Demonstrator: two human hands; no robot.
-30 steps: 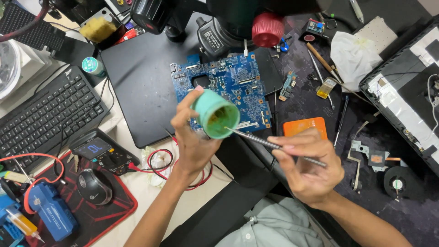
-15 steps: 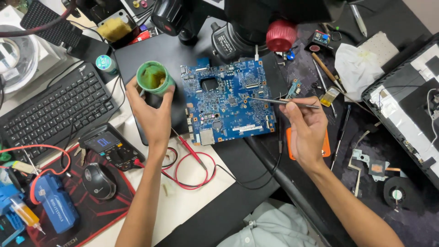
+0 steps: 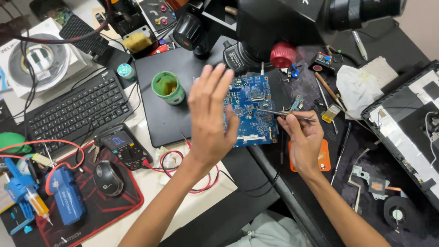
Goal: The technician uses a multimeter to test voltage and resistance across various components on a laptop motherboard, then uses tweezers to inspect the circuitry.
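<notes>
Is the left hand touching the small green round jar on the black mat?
Apart: the head view shows bare mat between the left hand and the green round jar.

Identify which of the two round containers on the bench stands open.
The larger green tub on the black mat; the small teal one near the keyboard is capped.

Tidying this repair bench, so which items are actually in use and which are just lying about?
In use: right hand holding tweezers over blue circuit board; left hand open above it; green pot.
Lying about: keyboard, mouse, multimeter, white cloth.
</notes>
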